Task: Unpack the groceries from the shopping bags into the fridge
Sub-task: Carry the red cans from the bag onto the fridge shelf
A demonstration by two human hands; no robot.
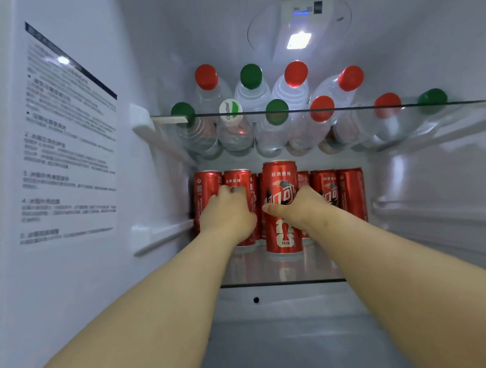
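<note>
Plainly, both hands are at work on the lower shelf. The right hand [297, 207] wraps thumb and fingers round a tall red aluminium soft-drink can [276, 176], which stands upright on the clear glass fridge shelf [247, 271], forward of the row. Just left of that grip, the left hand [227, 213] curls round a second red can [248, 195] in the row. The held can probably wants sliding straight back, kept upright, without knocking the neighbouring red cans [351, 191] to the grip's right. Above both grips an upper glass shelf [456, 103] carries clear plastic bottles with red and green caps [255, 95]. A printed white label [66, 139] covers the wall to the left.
</note>
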